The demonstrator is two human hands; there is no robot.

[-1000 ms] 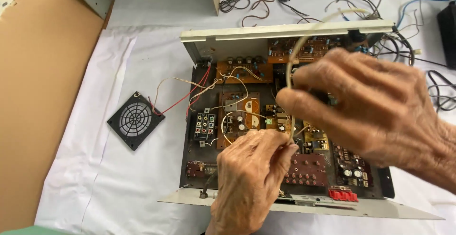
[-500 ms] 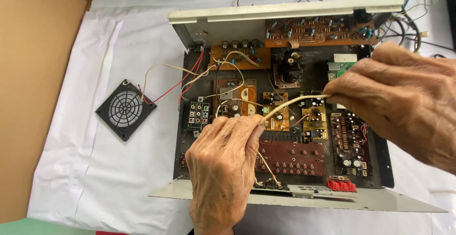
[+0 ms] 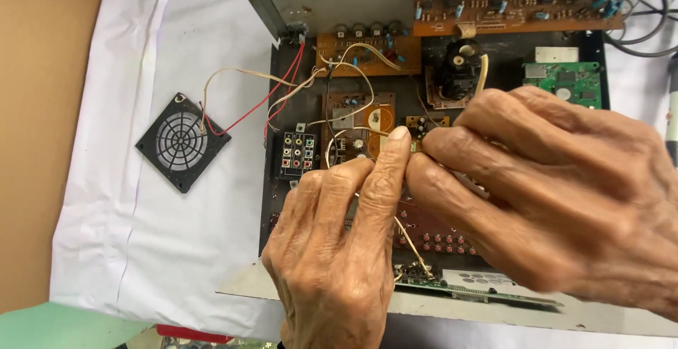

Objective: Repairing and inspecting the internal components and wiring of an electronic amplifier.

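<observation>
Two hands – left hand [image 3: 339, 250], right hand [image 3: 558, 194]. One open metal case [image 3: 282, 45]. One black fan grille [image 3: 183, 141] on one white sheet [image 3: 141, 236]. Brown circuit boards – three clear ones: long board [image 3: 515, 3], middle board [image 3: 360, 49], small board [image 3: 367, 119]; maybe more hidden under the hands. One green board [image 3: 568, 81]. One jack panel [image 3: 296, 153] with coloured sockets. Two red wires [image 3: 279, 91]. One pale wire [image 3: 482, 74] pinched at the fingers. One black round part [image 3: 458, 67].
</observation>
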